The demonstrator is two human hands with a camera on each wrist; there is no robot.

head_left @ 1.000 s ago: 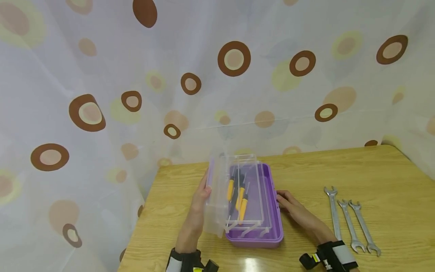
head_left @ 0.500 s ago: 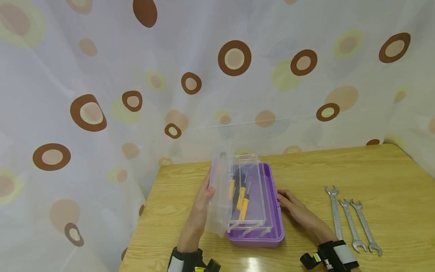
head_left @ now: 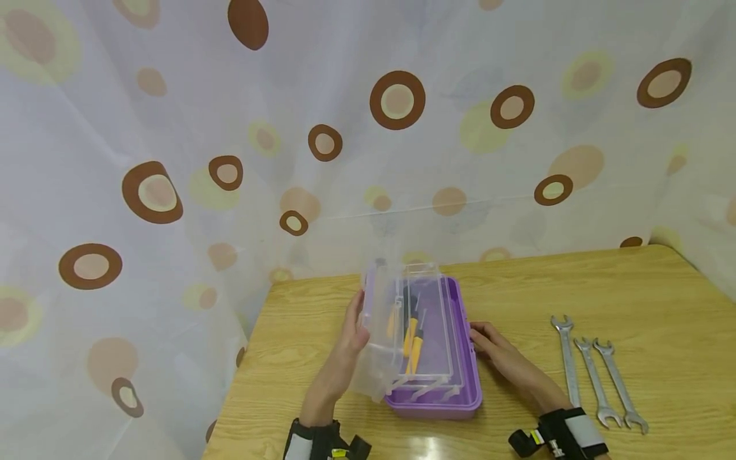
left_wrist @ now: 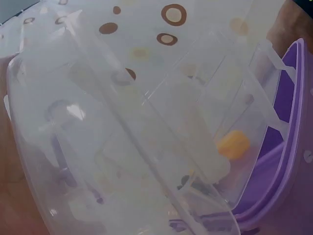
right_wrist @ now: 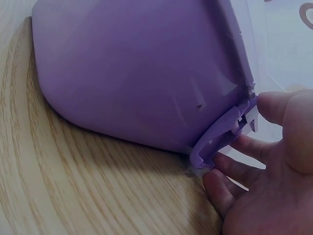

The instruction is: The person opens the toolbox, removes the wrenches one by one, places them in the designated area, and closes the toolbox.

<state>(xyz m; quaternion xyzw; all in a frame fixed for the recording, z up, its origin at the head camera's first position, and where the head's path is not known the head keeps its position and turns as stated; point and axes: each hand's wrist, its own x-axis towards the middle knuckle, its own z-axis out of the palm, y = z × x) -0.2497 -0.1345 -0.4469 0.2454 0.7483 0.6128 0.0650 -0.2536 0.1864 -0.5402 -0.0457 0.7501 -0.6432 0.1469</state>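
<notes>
A purple toolbox [head_left: 434, 409] stands on the table with its clear lid [head_left: 379, 358] raised and leaning over from the left. My left hand [head_left: 339, 358] holds the lid's outer side, thumb toward me and the other fingers partly hidden behind it. On the box's right side my right hand [head_left: 508, 364] holds the purple latch [right_wrist: 215, 137], its thumb above and several fingertips underneath. Clear fold-out trays [head_left: 454, 358] span the box. Several yellow-and-black screwdrivers [head_left: 415, 351] show through the clear plastic, partly blurred by the lid.
Three metal wrenches [head_left: 615, 383] lie side by side to the right of my right hand. The wooden table [head_left: 517, 281] ends at a patterned curtain [head_left: 448, 160] at the back. Another stretch of curtain hangs along the left edge.
My left hand has moved right, swinging the lid a little further over the trays and covering more of the screwdrivers. My right hand has stayed at the latch.
</notes>
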